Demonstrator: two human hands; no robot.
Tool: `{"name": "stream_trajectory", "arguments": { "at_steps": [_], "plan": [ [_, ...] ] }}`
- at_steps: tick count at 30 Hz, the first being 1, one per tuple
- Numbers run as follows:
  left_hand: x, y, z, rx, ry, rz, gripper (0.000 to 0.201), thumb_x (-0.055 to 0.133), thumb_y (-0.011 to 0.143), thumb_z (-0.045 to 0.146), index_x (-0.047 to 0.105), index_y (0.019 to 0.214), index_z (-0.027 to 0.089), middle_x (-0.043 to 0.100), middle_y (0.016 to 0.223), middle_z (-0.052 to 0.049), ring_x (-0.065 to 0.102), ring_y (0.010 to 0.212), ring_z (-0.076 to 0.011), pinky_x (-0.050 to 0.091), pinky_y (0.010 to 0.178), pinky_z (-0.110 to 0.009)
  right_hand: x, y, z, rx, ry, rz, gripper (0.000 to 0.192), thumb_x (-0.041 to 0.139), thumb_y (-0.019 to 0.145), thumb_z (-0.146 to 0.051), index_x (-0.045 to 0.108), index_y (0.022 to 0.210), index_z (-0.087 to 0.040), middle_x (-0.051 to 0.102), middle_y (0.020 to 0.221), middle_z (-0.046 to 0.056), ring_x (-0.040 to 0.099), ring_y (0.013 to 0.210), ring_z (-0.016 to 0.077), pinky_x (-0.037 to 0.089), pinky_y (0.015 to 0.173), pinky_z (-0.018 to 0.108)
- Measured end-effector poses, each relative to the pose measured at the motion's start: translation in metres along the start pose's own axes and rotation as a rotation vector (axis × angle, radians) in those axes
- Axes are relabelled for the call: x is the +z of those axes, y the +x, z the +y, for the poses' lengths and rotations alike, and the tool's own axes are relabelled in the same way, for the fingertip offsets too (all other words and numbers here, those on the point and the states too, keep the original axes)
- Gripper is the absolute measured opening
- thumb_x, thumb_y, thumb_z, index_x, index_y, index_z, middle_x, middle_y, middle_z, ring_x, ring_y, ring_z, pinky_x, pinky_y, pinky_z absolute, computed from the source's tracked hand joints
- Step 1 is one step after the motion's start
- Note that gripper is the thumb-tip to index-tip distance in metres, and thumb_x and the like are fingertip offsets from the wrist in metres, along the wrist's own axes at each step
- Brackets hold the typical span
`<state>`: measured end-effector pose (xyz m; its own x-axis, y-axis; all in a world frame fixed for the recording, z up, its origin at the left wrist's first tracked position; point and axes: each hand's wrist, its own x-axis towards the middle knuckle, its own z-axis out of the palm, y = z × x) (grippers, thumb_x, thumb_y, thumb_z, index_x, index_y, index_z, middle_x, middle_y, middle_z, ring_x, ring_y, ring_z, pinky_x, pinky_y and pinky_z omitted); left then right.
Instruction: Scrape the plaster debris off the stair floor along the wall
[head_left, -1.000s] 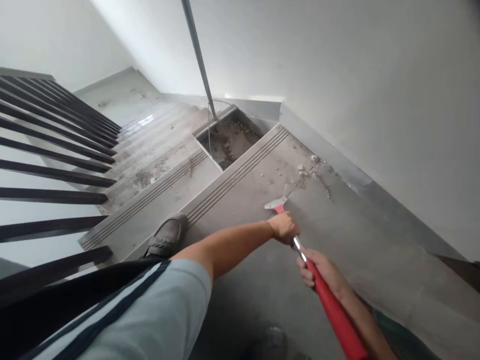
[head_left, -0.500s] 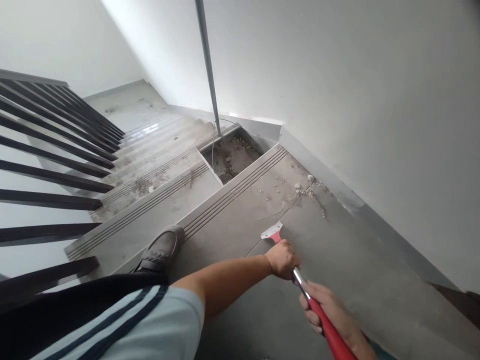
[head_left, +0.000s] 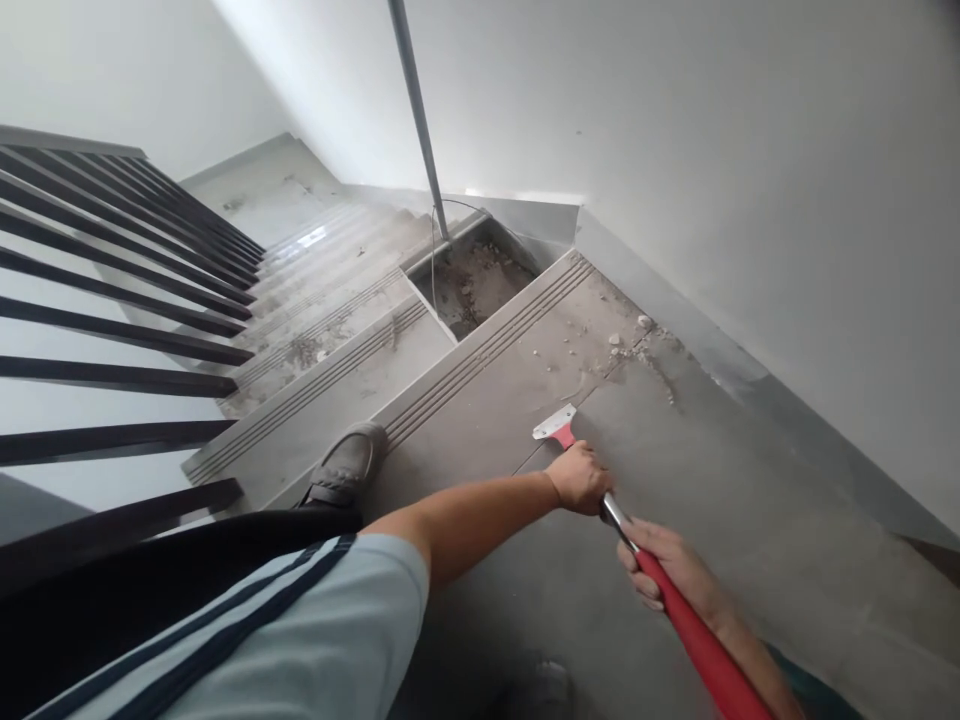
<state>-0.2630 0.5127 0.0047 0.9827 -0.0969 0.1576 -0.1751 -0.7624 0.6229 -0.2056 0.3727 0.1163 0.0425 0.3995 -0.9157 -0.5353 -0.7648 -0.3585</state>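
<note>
Scraper (head_left: 619, 520) angled over the landing (head_left: 720, 480), blade (head_left: 553, 422) near the rubble (head_left: 630, 346) by the wall (head_left: 720, 150) — left hand (head_left: 581, 478) clamped just behind that blade, right hand (head_left: 667, 553) wrapped round the red handle (head_left: 690, 630)

Red-handled metal scraper (head_left: 686, 622): near end cut off, neck partly hidden under left hand (head_left: 581, 477) | round grey pole (head_left: 420, 120): top cut off | dim rounded shape (head_left: 553, 682), near: blurred

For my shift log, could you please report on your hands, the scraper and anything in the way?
Left fingers closed around scraper by its head; right fingers around red grip. Head low over floor; contact unclear. Loose debris ahead, near wall.
</note>
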Motion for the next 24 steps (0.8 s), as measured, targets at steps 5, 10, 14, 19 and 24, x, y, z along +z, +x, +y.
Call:
{"name": "stream_trajectory", "arguments": {
  "at_steps": [5,10,14,19,24],
  "plan": [
    [0.011,-0.012,0.010,0.002,-0.045,0.006,0.020,0.052,0.072,0.032,0.052,0.059,0.017,0.061,0.061,-0.001,0.055,0.060,-0.0133,0.029,0.062,-0.032,0.005,-0.006,0.011,0.078,-0.033,-0.010,0.038,0.048,0.075,-0.054,0.043,0.063,-0.018,0.041,0.043,-0.008,0.032,0.027,0.0017,0.026,0.027,0.014],
    [0.009,-0.009,0.007,-0.019,-0.016,0.021,0.017,0.053,0.072,0.029,0.052,0.060,0.016,0.061,0.063,-0.003,0.054,0.063,-0.0138,0.028,0.062,-0.032,-0.001,-0.003,0.009,0.014,-0.035,-0.023,0.036,0.050,0.075,-0.052,0.043,0.065,-0.018,0.042,0.046,-0.008,0.032,0.028,0.0015,0.028,0.028,0.014],
    [0.013,-0.025,0.019,-0.021,-0.041,0.014,0.019,0.054,0.071,0.031,0.050,0.059,0.017,0.061,0.061,-0.002,0.053,0.061,-0.0137,0.028,0.064,-0.032,0.006,-0.005,0.027,0.061,-0.011,-0.037,0.036,0.048,0.076,-0.052,0.043,0.065,-0.018,0.042,0.048,-0.008,0.032,0.028,0.0009,0.027,0.027,0.013],
    [0.012,-0.052,0.033,0.009,-0.062,0.003,0.024,0.047,0.078,0.033,0.049,0.061,0.017,0.060,0.063,-0.001,0.052,0.063,-0.0128,0.028,0.066,-0.032,0.034,-0.010,0.047,0.102,-0.006,-0.030,0.034,0.050,0.074,-0.052,0.043,0.067,-0.020,0.047,0.048,-0.007,0.035,0.026,0.0037,0.027,0.025,0.016],
    [0.011,-0.062,0.046,-0.002,-0.067,-0.054,0.015,0.048,0.077,0.029,0.052,0.068,0.018,0.061,0.068,-0.002,0.050,0.066,-0.0144,0.028,0.070,-0.035,0.031,-0.017,0.059,0.115,-0.057,-0.028,0.036,0.049,0.075,-0.055,0.042,0.063,-0.022,0.042,0.043,-0.007,0.035,0.025,0.0037,0.023,0.027,0.017]
  ]
}}
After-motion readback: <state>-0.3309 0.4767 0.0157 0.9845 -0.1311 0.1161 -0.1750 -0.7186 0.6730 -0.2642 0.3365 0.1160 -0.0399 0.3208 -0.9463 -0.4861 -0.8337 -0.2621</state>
